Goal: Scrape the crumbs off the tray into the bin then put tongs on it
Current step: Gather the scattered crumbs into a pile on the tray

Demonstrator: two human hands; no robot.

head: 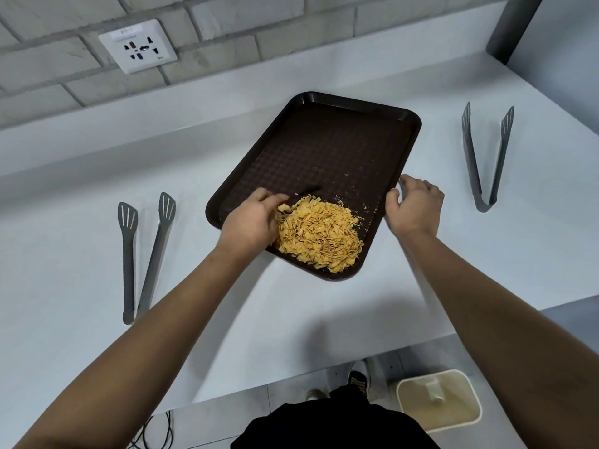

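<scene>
We take the dark brown tray (340, 147) as our landmark; it lies on the white counter (81, 254), turned at an angle, with one corner toward the brick wall (64, 59) and one corner toward us. Inside the tray, in the corner nearest to us, we see a pile of yellow crumbs (319, 236); a few small bits are spread on the tray floor just beyond the pile.

Our left hand (251, 222) is over the left near edge of the tray and touches the left side of the pile. Its fingers are curled around a thin dark scraper (308, 191), of which only the end shows, pointing toward the middle of the tray. Our right hand (415, 205) is at the right edge of the tray; the thumb and fingers are bent and grip the rim there.

To the left of the tray, well apart from it, one pair of grey tongs (142, 257) lies on the counter with the slotted heads away from us. To the right of the tray, a second pair of tongs (484, 157) lies with its arms spread and its heads toward the wall.

Below the counter edge, to the right and nearer to us than the tray, a cream bin (439, 403) stands on the floor with its lid on. A white wall socket (137, 45) is behind the tray, to the left
</scene>
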